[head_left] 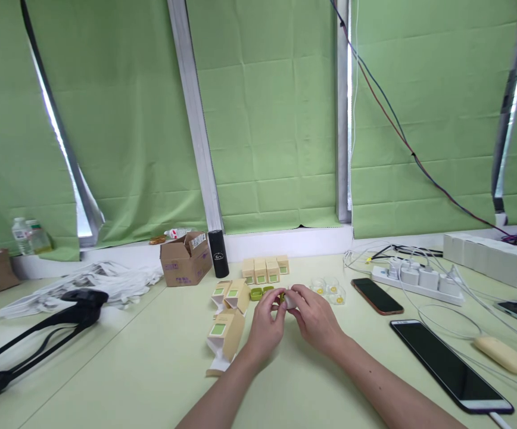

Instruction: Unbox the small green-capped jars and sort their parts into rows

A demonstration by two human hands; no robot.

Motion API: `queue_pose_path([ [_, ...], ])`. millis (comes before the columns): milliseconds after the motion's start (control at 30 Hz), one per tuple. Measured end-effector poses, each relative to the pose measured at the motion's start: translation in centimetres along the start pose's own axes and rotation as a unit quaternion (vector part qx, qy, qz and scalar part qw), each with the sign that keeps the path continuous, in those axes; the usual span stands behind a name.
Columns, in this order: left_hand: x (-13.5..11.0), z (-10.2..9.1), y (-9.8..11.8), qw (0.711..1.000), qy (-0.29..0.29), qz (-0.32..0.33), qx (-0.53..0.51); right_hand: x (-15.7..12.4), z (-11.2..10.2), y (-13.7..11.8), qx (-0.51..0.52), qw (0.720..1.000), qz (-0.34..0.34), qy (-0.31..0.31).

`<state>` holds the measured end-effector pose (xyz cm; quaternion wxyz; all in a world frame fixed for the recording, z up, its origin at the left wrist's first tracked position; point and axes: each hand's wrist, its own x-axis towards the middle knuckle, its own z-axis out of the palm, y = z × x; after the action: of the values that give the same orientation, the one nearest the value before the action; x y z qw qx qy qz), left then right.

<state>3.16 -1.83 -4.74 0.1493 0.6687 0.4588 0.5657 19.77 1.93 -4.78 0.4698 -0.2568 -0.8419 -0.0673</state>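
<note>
My left hand (265, 328) and my right hand (315, 319) meet above the table, fingers closed from both sides on a small white and olive-green piece (289, 300). Fingers cover much of it, so its kind is unclear. Just beyond my left hand lie olive-green square pieces (257, 294). Clear plastic cups with yellow centres (331, 290) stand behind and right of my right hand. On the left are small open cardboard boxes (229, 330) with green squares on them. Several similar closed boxes (261, 271) stand in a row farther back.
Left of the hands are a brown carton (186, 262), a black cylinder (218, 254), white bags (89, 289) and a black plastic frame (39, 339). To the right lie two phones (377, 296) (450, 363), a power strip (419, 283), loose cables and white boxes (491, 259).
</note>
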Motion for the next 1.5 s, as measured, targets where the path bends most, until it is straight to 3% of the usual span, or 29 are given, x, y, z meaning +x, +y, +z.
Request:
queue_pose_path([
  [433, 0.2, 0.2, 0.2, 1.000, 0.015, -0.013, -0.003, 0.0, 0.4, 0.2, -0.002, 0.999, 0.005, -0.046],
  [733, 0.4, 0.3, 0.6, 0.999, 0.020, -0.029, -0.007, -0.1, 1.2, -0.2, -0.012, 0.999, 0.003, -0.039],
  [1000, 0.2, -0.7, 0.3, 1.000, -0.017, 0.018, 0.016, -0.3, 0.9, 0.4, 0.055, 0.997, 0.050, -0.021],
  [1100, 0.2, -0.7, 0.2, 1.000, -0.012, 0.005, 0.016, -0.2, 0.7, 0.6, 0.097, 0.993, 0.064, 0.004],
  [1367, 0.5, -0.4, 0.2, 0.998, 0.011, -0.057, -0.013, 0.1, 1.1, 0.6, 0.274, 0.946, 0.171, 0.031],
  [1433, 0.6, -0.4, 0.1, 0.996, 0.016, -0.078, -0.041, 0.2, 1.1, 0.8, 0.323, 0.918, 0.225, 0.055],
  [1500, 0.7, -0.6, -0.1, 0.993, 0.024, -0.088, -0.068, 0.5, 1.2, 1.1, 0.398, 0.870, 0.278, 0.082],
])
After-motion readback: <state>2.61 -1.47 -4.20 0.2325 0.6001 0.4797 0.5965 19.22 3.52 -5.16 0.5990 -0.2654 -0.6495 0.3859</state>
